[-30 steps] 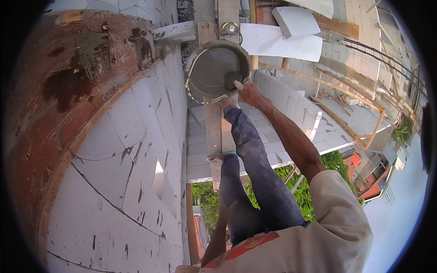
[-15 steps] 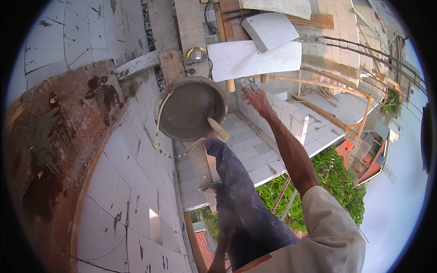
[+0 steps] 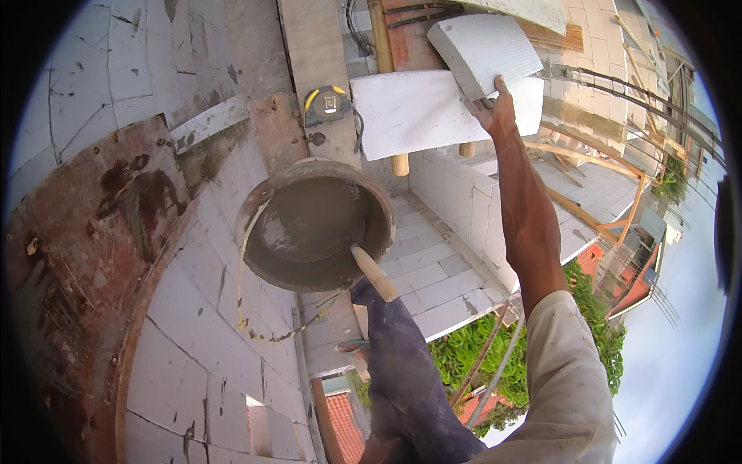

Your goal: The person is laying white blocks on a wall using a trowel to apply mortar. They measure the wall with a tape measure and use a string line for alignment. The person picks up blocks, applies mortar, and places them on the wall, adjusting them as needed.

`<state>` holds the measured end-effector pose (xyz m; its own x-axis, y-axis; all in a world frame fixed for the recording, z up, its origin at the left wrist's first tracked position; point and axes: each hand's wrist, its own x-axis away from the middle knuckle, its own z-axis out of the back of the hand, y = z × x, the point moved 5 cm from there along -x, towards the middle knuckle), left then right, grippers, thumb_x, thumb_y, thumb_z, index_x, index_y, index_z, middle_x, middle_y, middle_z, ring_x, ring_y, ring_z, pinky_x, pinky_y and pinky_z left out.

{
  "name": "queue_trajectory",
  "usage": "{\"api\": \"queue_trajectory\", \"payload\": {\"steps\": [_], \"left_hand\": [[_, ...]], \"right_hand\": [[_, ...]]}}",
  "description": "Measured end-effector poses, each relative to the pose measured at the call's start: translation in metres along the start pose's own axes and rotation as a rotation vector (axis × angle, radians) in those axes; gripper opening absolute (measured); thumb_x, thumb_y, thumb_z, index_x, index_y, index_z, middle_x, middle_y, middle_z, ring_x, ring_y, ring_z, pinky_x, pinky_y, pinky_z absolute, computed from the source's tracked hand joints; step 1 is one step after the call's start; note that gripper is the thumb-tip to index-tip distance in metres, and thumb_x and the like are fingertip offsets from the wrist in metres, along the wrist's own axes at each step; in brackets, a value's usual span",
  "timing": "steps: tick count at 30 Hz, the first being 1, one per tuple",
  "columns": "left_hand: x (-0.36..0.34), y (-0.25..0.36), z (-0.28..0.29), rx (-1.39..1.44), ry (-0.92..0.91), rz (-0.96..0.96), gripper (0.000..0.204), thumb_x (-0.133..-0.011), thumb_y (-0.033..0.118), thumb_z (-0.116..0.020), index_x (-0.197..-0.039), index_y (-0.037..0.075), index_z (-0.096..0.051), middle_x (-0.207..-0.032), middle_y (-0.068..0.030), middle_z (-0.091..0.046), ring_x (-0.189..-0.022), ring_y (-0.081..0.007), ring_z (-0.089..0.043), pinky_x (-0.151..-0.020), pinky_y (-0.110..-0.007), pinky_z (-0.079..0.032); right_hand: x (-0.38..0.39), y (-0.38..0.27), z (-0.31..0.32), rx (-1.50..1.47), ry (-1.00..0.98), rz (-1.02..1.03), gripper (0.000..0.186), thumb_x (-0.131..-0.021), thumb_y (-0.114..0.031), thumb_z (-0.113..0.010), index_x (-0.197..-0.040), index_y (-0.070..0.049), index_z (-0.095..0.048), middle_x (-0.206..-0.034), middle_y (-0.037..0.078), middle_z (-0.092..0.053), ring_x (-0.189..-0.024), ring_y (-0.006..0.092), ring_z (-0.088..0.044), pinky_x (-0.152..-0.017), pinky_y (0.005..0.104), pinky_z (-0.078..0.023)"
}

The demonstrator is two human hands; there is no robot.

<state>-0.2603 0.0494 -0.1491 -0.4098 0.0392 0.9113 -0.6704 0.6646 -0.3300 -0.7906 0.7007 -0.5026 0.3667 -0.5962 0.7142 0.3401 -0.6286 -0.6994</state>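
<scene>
My right hand reaches up and far out, gripping the lower corner of a thick white building block. That block lies tilted on a second, flatter white block. A round metal bucket holding grey mortar sits below and to the left of them. A wooden tool handle sticks out over the bucket's near rim. A yellow and black tape measure lies on the plank beyond the bucket. My left hand is out of sight.
A white block wall with a rust-brown patch fills the left. My leg in dark blue trousers hangs over a drop, with green bushes and red roofs far below. Bamboo poles and wooden scaffolding stand behind.
My right hand left the bucket rim and rose to the far right, closing on the white block. The view swung, so the bucket now sits lower and nearer the middle.
</scene>
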Motion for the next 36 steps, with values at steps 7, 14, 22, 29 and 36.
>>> {"api": "queue_trajectory", "payload": {"steps": [7, 14, 22, 29, 36], "left_hand": [[0.004, 0.009, 0.005, 0.008, 0.049, -0.034, 0.084, -0.091, 0.045, -0.074, -0.147, -0.01, -0.043, -0.141, -0.0332, -0.056, -0.134, -0.0432, -0.053, -0.111, -0.046, -0.043], [0.018, 0.0, 0.023, -0.025, 0.11, -0.186, 0.082, -0.092, 0.045, -0.073, -0.146, -0.01, -0.045, -0.141, -0.0329, -0.056, -0.134, -0.0434, -0.053, -0.111, -0.046, -0.043], [0.086, 0.048, 0.044, 0.278, 0.188, -0.579, 0.073, -0.098, 0.047, -0.063, -0.145, -0.007, -0.048, -0.136, -0.024, -0.06, -0.13, -0.0339, -0.056, -0.107, -0.039, -0.045], [0.198, 0.13, 0.086, 0.934, -0.329, -0.959, 0.081, -0.101, 0.062, -0.051, -0.158, 0.006, -0.036, -0.156, -0.0169, -0.047, -0.14, -0.0299, -0.049, -0.115, -0.043, -0.039], [0.284, -0.016, 0.057, 1.242, -0.477, -1.067, 0.074, -0.099, 0.055, -0.058, -0.146, -0.001, -0.051, -0.137, -0.0173, -0.063, -0.118, -0.0257, -0.067, -0.1, -0.04, -0.054]], "right_hand": [[0.02, -0.046, -0.06, 0.26, -0.022, -0.043, 0.068, -0.089, -0.044, -0.077, -0.14, -0.009, -0.048, -0.128, 0.016, -0.051, -0.116, 0.0285, -0.054, -0.088, 0.0477, -0.05], [0.11, -0.113, -0.039, 0.172, -0.015, -0.048, 0.046, -0.084, -0.043, -0.067, -0.119, -0.016, -0.055, -0.101, 0.008, -0.061, -0.085, 0.0224, -0.059, -0.058, 0.0375, -0.037], [0.399, -0.159, -0.003, 0.558, -0.232, -0.097, 0.077, -0.08, -0.033, -0.073, -0.139, 0.01, -0.047, -0.125, 0.023, -0.058, -0.118, 0.0322, -0.058, -0.1, 0.0477, -0.048], [0.676, -0.133, 0.029, 0.549, -0.559, -0.395, 0.083, -0.075, -0.04, -0.076, -0.14, 0.004, -0.05, -0.126, 0.016, -0.061, -0.114, 0.0283, -0.062, -0.096, 0.045, -0.052], [0.859, -0.058, 0.085, 0.823, -1.009, -0.233, 0.058, -0.087, -0.032, -0.071, -0.13, 0.005, -0.057, -0.119, 0.015, -0.064, -0.11, 0.03, -0.063, -0.09, 0.0451, -0.051]]}}
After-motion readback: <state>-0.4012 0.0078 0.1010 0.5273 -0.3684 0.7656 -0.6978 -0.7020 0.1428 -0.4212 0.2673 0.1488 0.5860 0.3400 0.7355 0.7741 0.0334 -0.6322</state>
